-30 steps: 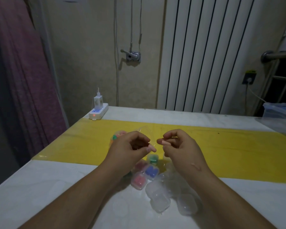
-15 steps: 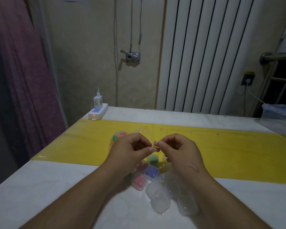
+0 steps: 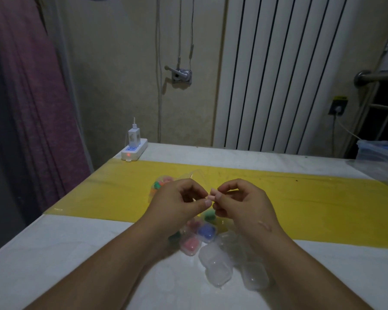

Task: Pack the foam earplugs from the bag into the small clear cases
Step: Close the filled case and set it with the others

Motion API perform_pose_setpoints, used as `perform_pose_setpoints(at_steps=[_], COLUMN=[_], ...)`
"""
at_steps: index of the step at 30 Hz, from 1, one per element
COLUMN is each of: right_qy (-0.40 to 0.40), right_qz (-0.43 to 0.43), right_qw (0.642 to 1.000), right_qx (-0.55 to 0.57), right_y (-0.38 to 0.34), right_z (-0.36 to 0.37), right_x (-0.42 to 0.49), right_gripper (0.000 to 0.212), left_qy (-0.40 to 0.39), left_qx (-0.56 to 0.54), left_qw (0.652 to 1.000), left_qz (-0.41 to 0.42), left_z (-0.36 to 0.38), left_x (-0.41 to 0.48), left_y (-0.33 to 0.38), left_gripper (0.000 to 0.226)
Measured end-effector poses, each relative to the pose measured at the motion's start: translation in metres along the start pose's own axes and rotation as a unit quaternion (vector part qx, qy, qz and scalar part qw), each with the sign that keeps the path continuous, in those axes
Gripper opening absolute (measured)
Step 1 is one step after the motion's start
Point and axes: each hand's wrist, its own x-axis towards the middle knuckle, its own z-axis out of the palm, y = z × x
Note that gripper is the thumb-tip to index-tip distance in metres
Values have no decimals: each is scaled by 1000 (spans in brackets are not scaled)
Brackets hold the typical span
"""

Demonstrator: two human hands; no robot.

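My right hand (image 3: 242, 203) pinches a pale pink foam earplug (image 3: 213, 195) between thumb and forefinger. My left hand (image 3: 177, 204) is curled beside it with its fingertips meeting the earplug's left end. It seems to cup a small clear case, which barely shows. Both hands hover above the table. Behind the left hand lies the clear bag (image 3: 164, 183) with coloured earplugs. Below the hands sit filled cases: pink (image 3: 189, 245), blue (image 3: 207, 232) and green (image 3: 210, 215). Nearer me are empty clear cases (image 3: 217, 268).
The white table (image 3: 54, 253) carries a yellow strip (image 3: 311, 202) across its middle. A white power strip with a charger (image 3: 133, 151) stands at the far left corner. A plastic container (image 3: 381, 157) sits at the right edge. A radiator and wall lie behind.
My right hand has brought the pink earplug leftward until it meets my left fingertips. Both hands have closed the gap between them.
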Motion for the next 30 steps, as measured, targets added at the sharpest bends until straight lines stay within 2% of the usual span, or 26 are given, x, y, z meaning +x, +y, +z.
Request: perform_pose_setpoints(at_steps=[2,4,6,9,14,17,19,24,28,30], right_qy=[18,35,43,42,40,47,56,74,51,34], right_qz=[-5,-11,-15,-19,-21,-25,-29,-42,-44,-42], right_qw=[1000,999,999,999,998,998,998,995,997,998], right_qx=[2,-3,-9,-15,-35,-34,-26,-52,-47,-40], right_y=[-1,-1,-1,-1,1,1,0,0,0,0], right_z=[-3,-6,-6,-5,-3,-4,-5,-10,-7,-5], right_x=[1,2,2,2,1,1,1,2,0,-1], right_gripper=[5,3,3,4,7,6,6,9,9,19], left_qy=[-33,-106,-198,-297,-342,-342,-311,-217,-143,-127], left_qx=[49,88,126,186,279,285,252,80,-15,-50], left_qw=[998,990,969,930,889,888,912,973,989,989], left_qz=[17,35,73,107,125,117,90,-9,-44,-58], left_z=[-2,-5,-9,-12,-13,-13,-15,-23,-25,-24], left_x=[-1,-1,-2,-4,-5,-5,-5,-3,-1,0], left_y=[1,1,0,-1,3,4,4,-1,-5,-6], left_gripper=[9,8,9,25,48,49,45,38,45,48])
